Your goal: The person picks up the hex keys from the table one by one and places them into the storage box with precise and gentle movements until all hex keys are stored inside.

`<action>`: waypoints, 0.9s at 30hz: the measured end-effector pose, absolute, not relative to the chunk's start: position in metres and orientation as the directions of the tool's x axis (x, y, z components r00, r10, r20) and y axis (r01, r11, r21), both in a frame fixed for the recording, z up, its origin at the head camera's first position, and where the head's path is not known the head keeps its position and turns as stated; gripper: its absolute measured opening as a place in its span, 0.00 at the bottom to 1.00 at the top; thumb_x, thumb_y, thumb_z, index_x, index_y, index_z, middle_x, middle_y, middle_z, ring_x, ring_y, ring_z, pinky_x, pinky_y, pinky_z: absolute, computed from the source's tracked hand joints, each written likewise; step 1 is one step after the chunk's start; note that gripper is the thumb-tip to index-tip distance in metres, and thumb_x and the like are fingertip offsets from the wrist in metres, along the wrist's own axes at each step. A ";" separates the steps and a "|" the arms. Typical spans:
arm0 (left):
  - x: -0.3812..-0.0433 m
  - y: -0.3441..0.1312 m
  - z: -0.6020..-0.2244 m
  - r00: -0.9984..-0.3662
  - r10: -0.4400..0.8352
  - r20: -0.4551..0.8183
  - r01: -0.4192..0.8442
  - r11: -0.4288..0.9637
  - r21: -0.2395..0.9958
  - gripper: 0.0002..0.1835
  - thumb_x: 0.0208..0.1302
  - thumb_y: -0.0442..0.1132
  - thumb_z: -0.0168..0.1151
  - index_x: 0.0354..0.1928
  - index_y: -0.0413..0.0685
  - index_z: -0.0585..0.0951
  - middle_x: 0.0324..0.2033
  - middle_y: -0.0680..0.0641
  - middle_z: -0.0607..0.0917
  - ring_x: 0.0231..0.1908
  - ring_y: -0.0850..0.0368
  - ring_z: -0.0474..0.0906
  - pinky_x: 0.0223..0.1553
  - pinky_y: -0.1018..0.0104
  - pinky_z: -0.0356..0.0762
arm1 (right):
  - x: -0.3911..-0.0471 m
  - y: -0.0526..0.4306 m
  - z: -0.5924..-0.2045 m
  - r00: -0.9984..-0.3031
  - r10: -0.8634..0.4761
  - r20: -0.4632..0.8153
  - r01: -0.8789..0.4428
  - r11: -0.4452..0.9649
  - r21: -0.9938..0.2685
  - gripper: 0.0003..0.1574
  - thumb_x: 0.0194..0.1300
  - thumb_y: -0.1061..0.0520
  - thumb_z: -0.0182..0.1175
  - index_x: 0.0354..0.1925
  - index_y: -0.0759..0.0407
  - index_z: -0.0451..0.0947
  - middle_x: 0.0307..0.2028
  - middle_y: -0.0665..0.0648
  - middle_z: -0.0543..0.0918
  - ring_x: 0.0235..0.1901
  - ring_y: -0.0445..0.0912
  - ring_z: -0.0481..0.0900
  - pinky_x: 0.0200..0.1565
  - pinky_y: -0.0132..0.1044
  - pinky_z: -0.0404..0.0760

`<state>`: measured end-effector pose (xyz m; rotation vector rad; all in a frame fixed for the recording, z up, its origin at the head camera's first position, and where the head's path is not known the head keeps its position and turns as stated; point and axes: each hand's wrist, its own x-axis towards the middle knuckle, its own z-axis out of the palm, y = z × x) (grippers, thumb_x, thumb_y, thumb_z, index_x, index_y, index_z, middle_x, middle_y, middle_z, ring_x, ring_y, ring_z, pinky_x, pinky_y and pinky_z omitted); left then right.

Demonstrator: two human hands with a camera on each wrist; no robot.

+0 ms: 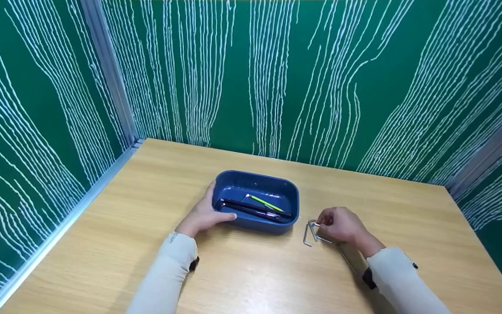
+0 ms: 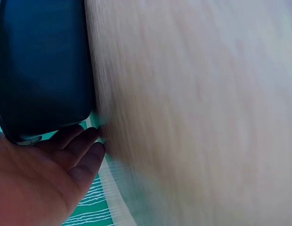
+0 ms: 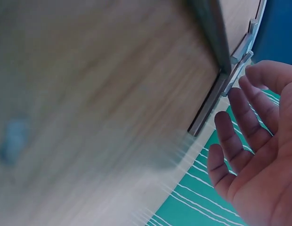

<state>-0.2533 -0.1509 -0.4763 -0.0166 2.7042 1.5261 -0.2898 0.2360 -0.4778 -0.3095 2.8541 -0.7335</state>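
A dark blue open box [image 1: 255, 226] sits on the table. My left hand [image 1: 205, 213] rests around its left front corner, thumb along the front wall and fingers at the left end. In the left wrist view, loosely straight fingers [image 2: 85, 155] lie by the box's end [image 2: 42, 70]. Inside the box are a green-sleeved slim rod [image 1: 266, 203] and several long dark slim items [image 1: 251, 209]. To the right, my right hand [image 1: 340, 224] reaches down at several silver hex keys [image 1: 306, 235]. In the right wrist view, its relaxed fingertips are at one hex key [image 3: 238, 75], with no clear pinch.
A larger, dark L-shaped bar [image 3: 214, 42] lies near the right wrist; in the head view a long piece [image 1: 349, 259] shows beside the right forearm. The wooden table [image 1: 255, 279] is bounded by green panels [image 1: 238, 131] with white lines.
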 end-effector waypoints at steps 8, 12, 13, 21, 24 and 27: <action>-0.253 -0.151 -0.475 -1.000 0.023 -0.011 0.002 0.521 0.854 0.61 0.31 0.59 0.71 0.66 0.71 0.41 0.64 0.53 0.57 0.59 0.51 0.58 0.59 0.48 0.55 | -0.290 0.237 -0.480 -0.964 -0.208 -0.165 -0.096 0.853 -0.512 0.07 0.45 0.55 0.64 0.28 0.47 0.78 0.24 0.51 0.77 0.23 0.46 0.73 0.21 0.34 0.73; -0.254 -0.152 -0.475 -0.999 0.023 -0.023 -0.008 0.516 0.857 0.61 0.31 0.59 0.71 0.66 0.72 0.40 0.64 0.53 0.56 0.60 0.52 0.57 0.60 0.47 0.54 | -0.290 0.237 -0.480 -0.963 -0.193 -0.188 -0.067 0.848 -0.526 0.08 0.44 0.55 0.65 0.29 0.47 0.78 0.25 0.52 0.77 0.24 0.47 0.74 0.22 0.34 0.74; -0.254 -0.152 -0.476 -0.999 0.023 -0.025 -0.010 0.513 0.858 0.61 0.31 0.60 0.71 0.65 0.72 0.40 0.65 0.53 0.55 0.60 0.52 0.57 0.60 0.47 0.54 | -0.290 0.237 -0.480 -0.963 -0.190 -0.192 -0.062 0.847 -0.527 0.09 0.44 0.55 0.65 0.29 0.47 0.78 0.26 0.52 0.78 0.24 0.47 0.74 0.22 0.34 0.75; -0.253 -0.152 -0.476 -0.999 0.022 -0.036 -0.020 0.510 0.860 0.62 0.30 0.60 0.71 0.65 0.72 0.39 0.65 0.52 0.55 0.61 0.51 0.56 0.60 0.47 0.54 | -0.289 0.237 -0.480 -0.962 -0.170 -0.212 -0.036 0.853 -0.521 0.08 0.45 0.55 0.65 0.28 0.47 0.79 0.26 0.52 0.78 0.23 0.47 0.74 0.22 0.35 0.75; -0.253 -0.152 -0.476 -0.999 0.017 -0.043 -0.029 0.511 0.859 0.61 0.31 0.59 0.71 0.65 0.72 0.39 0.65 0.51 0.55 0.61 0.52 0.56 0.60 0.48 0.54 | -0.289 0.236 -0.480 -0.963 -0.168 -0.208 -0.040 0.858 -0.511 0.07 0.45 0.55 0.65 0.28 0.47 0.79 0.25 0.52 0.78 0.22 0.47 0.75 0.22 0.34 0.75; -0.252 -0.151 -0.475 -0.999 0.015 -0.052 -0.037 0.510 0.859 0.62 0.31 0.59 0.71 0.65 0.73 0.39 0.65 0.51 0.54 0.61 0.52 0.55 0.61 0.48 0.53 | -0.289 0.237 -0.480 -0.964 -0.166 -0.209 -0.037 0.858 -0.513 0.06 0.46 0.55 0.65 0.28 0.47 0.79 0.25 0.52 0.78 0.22 0.47 0.75 0.23 0.34 0.76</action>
